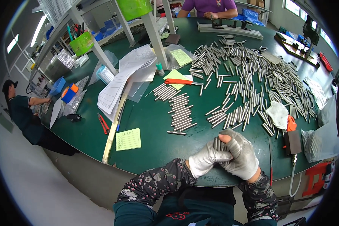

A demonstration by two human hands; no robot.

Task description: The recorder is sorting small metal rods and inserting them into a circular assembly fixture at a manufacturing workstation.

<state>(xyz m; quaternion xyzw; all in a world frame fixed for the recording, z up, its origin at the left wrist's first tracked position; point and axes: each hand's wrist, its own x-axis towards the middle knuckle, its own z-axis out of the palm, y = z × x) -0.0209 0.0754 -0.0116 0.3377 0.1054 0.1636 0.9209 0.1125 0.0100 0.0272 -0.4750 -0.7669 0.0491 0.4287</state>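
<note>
Near the table's front edge, my left hand [204, 160] and my right hand [244, 155], both in white gloves, come together around a small bundle of metal pins [217, 144]. The bundle's upper ends show between the gloves; my right thumb, bare at its tip, lies across the top. Ahead and to the left, more short steel pins lie side by side in a neat column [181, 115]. A large loose heap of pins [252, 81] spreads over the green table [158, 158] ahead and to the right.
To the left are a yellow-green card [128, 139], a red-handled cutter [103, 123], and papers [124, 81]. An orange-red knife [179, 81] lies near the column. At right stand a dark block with an orange top [292, 141] and a bag of pins [317, 145]. Two people work farther off.
</note>
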